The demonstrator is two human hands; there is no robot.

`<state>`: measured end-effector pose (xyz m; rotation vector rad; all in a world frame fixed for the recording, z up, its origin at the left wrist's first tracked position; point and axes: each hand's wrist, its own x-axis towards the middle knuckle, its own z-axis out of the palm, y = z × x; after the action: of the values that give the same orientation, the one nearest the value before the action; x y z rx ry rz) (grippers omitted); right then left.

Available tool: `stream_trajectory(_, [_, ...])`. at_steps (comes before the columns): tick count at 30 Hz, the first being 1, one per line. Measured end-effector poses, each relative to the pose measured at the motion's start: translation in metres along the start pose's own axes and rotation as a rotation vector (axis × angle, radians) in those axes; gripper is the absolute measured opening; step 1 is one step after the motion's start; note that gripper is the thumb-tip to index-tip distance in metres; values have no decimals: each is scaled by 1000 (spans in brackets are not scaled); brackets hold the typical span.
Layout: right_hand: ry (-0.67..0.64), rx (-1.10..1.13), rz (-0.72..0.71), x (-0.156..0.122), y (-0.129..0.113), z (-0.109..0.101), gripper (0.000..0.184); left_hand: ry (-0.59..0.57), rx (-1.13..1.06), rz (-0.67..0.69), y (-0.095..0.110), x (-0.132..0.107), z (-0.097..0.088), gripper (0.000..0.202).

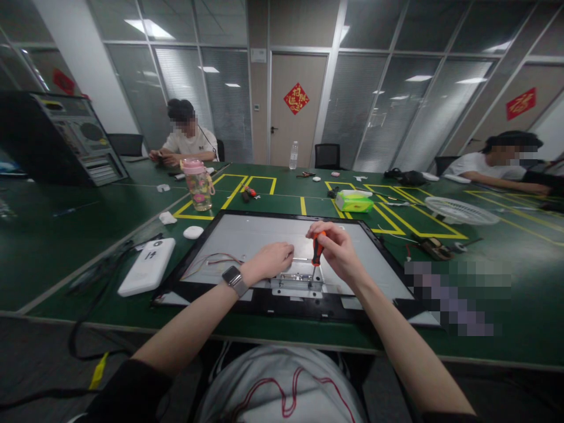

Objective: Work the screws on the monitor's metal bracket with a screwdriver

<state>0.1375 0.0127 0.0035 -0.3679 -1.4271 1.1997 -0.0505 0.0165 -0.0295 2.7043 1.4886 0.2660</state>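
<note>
The right hand (338, 244) pinches an orange-and-black-handled screwdriver (318, 251) over the silver metal bracket (294, 285), the left hand (274, 259) at the bracket's ten o'clock, finger closure indeterminable.

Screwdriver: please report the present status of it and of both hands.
Right hand grips screwdriver, pointing down at metal bracket. Left hand beside bracket, contact unclear. Thin wires near left hand, apart from screwdriver.

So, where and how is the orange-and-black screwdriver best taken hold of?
The orange-and-black screwdriver is probably best held by its thick handle, coming from above and the right, where the right hand holds it. The tool stands nearly upright, its thin shaft pointing down toward the silver metal bracket, so the wide handle is uppermost and the shaft offers little to grip.
</note>
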Motion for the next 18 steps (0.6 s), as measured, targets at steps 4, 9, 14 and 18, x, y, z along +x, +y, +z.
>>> stream_trajectory(4, [-3,34,50,-2,-1,1,18,-1,-13,-1,0,0,0,24])
stream_trajectory(9, [-40,54,78,-1,-2,3,25,17,-45,-11,1,-1,-1,24])
stream_trajectory(14, [-53,-5,80,0,-4,2,25,24,-54,-9,0,-1,1,25])
stream_trajectory(18, [-94,-150,52,-1,-3,0,30,18,-43,-14,0,0,1,24])
